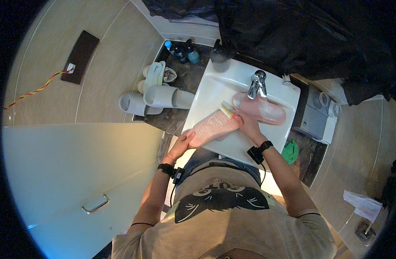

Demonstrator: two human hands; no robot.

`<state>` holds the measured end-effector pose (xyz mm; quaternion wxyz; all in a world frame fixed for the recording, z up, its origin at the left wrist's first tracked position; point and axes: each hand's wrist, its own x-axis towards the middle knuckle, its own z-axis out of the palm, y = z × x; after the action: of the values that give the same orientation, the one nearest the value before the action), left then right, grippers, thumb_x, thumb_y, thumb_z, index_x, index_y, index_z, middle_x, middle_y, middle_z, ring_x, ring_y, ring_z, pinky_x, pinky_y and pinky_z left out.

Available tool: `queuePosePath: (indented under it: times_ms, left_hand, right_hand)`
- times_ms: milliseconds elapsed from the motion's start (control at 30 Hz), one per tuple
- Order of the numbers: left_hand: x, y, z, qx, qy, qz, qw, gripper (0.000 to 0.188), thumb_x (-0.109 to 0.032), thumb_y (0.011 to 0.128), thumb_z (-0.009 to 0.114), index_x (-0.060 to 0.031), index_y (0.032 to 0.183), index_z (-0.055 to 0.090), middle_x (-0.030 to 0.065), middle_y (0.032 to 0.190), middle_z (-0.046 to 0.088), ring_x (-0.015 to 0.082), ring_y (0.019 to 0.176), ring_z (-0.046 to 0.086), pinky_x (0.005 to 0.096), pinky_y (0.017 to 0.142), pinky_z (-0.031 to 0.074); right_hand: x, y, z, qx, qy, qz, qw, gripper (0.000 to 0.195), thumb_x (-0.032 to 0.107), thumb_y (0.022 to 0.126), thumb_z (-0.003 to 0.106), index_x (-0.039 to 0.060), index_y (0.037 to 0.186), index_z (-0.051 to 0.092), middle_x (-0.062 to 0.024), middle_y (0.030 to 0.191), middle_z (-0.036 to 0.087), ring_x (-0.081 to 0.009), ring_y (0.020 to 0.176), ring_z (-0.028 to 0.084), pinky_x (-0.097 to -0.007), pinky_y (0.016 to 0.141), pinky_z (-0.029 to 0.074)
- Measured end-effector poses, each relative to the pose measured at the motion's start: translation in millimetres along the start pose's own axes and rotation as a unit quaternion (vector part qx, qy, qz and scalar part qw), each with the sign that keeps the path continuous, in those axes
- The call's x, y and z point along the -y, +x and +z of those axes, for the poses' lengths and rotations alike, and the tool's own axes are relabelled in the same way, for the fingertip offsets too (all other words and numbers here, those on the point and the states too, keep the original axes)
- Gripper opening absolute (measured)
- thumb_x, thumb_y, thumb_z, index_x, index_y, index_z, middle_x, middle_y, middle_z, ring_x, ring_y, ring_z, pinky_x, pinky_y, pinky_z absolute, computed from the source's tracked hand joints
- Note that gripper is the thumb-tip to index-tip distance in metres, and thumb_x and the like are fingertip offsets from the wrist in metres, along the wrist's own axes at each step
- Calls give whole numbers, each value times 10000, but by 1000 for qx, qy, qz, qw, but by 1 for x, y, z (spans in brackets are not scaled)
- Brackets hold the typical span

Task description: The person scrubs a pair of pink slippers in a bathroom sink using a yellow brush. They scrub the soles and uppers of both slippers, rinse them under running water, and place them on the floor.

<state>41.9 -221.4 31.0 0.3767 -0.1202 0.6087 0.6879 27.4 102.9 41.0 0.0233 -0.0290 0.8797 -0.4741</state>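
Observation:
My left hand (182,144) grips one end of a pink slipper (212,129), held slanting over the front of the white washbasin (198,94) with its ribbed sole facing up. A scrubbing brush (227,111) with pale bristles and a yellow and red body is in my right hand (249,125), at the slipper's far end. Whether the bristles press on the sole is hard to tell. Behind it, a second pink slipper (261,109) lies in the basin under the chrome faucet (258,84). My right fingers partly hide the brush's handle.
White slippers (164,96) and other footwear sit on the dark counter at the left, with bottles (185,53) behind. A soap pump bottle (220,56) stands at the basin's back corner. On the right are a grey box (314,116) and a green cloth (290,152).

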Motion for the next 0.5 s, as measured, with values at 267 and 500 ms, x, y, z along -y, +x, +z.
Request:
queuePosePath:
  times_ms: [267, 500]
  left_hand:
    - [13, 2, -7, 2, 13, 23, 1000, 563, -366, 1003, 568, 44, 1372, 455, 106, 1218, 608, 170, 1048, 641, 310, 856, 579]
    - [15, 7, -10, -2, 8, 35, 999, 568, -361, 1000, 575, 47, 1377, 452, 111, 1215, 612, 173, 1047, 641, 306, 853, 582]
  right_hand:
    - [-2, 0, 8, -4, -67, -43, 997, 195, 251, 932, 591, 161, 1083, 675, -146, 917, 701, -372, 820, 665, -458, 702, 522]
    - [-1, 2, -11, 56, -146, 34, 987, 230, 279, 916, 623, 131, 1086, 673, -161, 892, 702, -376, 809, 667, -478, 705, 522]
